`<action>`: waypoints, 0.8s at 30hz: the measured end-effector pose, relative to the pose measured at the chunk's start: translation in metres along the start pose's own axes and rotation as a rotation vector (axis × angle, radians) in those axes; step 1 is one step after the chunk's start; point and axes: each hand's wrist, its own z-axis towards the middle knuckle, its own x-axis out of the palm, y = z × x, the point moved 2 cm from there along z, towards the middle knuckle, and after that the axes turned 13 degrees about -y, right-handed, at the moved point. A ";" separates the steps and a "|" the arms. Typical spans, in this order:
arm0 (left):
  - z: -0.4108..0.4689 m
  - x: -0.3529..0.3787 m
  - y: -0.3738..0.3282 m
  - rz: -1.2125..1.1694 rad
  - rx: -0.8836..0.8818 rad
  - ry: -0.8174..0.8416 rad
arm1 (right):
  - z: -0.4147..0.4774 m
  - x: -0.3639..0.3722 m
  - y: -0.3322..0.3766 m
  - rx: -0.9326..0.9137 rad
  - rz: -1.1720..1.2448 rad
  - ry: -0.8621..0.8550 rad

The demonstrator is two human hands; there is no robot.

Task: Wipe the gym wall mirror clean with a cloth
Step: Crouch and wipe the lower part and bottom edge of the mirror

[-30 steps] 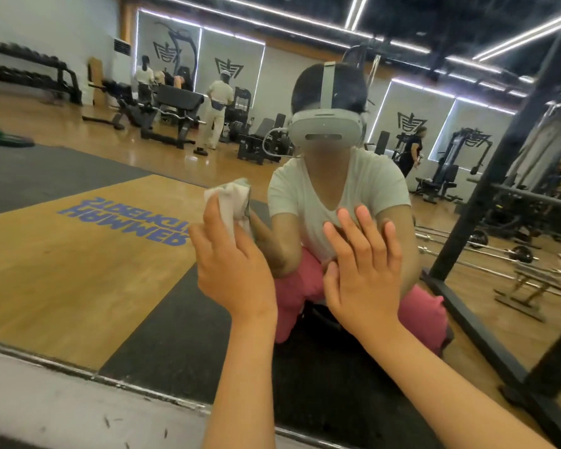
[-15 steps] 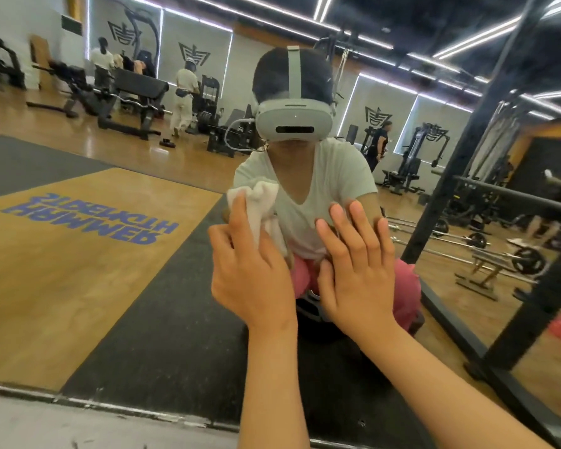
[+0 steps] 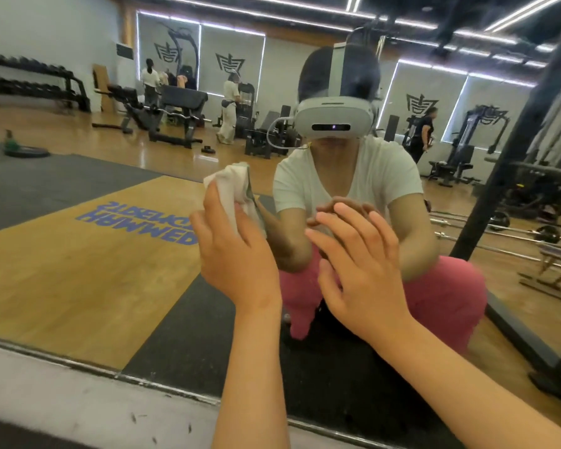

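Observation:
The wall mirror (image 3: 78, 270) fills most of the view and reflects the gym and a crouching person in a headset. My left hand (image 3: 237, 254) grips a bunched white cloth (image 3: 232, 186) and holds it against the glass, just left of the reflected shoulder. To its right, my right hand (image 3: 360, 264) is open with fingers spread, fingertips at or very near the glass; whether they touch it is unclear. Both forearms reach up from the bottom edge.
The mirror's metal bottom edge (image 3: 110, 372) runs diagonally across the lower left, with a scuffed white ledge (image 3: 62, 403) beneath it. A black rack upright (image 3: 512, 150) and barbells (image 3: 499, 222) appear at the right, reflected or beside the glass. Other people stand far back in the reflection.
The cloth hand has slid back to the left across the glass, off the reflected chest. My right hand stays beside it, fingers now more spread. The view has swung left.

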 end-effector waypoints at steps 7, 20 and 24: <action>0.022 -0.009 0.023 0.097 0.197 0.080 | 0.026 0.028 0.028 -0.064 0.063 0.040; 0.029 -0.006 0.039 -0.083 -0.246 -0.129 | 0.028 0.047 0.029 -0.216 -0.003 0.049; 0.027 -0.003 0.039 -0.058 -0.210 -0.146 | 0.026 0.048 0.028 -0.209 -0.014 0.025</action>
